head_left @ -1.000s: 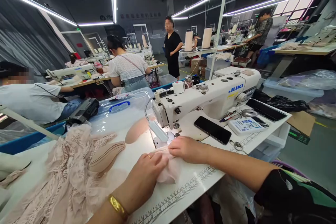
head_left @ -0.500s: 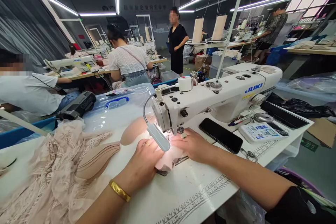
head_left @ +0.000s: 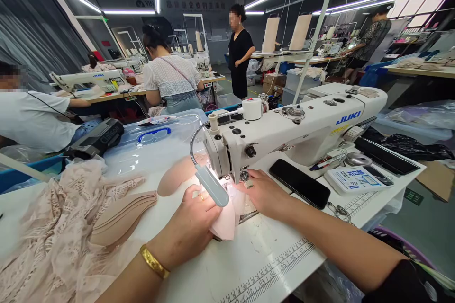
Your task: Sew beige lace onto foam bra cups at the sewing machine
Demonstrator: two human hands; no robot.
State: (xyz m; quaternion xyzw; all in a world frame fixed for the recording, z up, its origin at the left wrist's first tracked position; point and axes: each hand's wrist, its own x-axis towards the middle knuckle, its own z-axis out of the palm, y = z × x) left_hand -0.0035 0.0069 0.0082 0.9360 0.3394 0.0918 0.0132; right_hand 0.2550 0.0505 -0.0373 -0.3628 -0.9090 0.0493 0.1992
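Observation:
A white sewing machine [head_left: 298,125] stands before me, its small lamp [head_left: 213,187] lighting the needle area. A pale pink fabric piece [head_left: 225,222] lies below the needle head and hangs toward me. My left hand [head_left: 192,220], with a ring and a gold bracelet, is closed on this fabric's left side; the lamp hides some fingertips. My right hand [head_left: 266,194] rests right of the needle, fingers stretched and apart, the tips at the fabric's edge and partly behind the machine's thread spring. A beige moulded bra cup [head_left: 177,175] lies left of the machine head.
Stacked beige cups [head_left: 124,218] and lace fabric [head_left: 60,241] cover the table's left. A phone [head_left: 300,182] and a white box [head_left: 350,182] lie right. A clear plastic bin [head_left: 152,147] stands behind. Several people are around; one in black [head_left: 240,57] stands.
My right hand has drawn back slightly, its fingers parting from their flat place on the fabric. The fabric hangs lower toward me. My left hand still holds it. The view has shifted a little.

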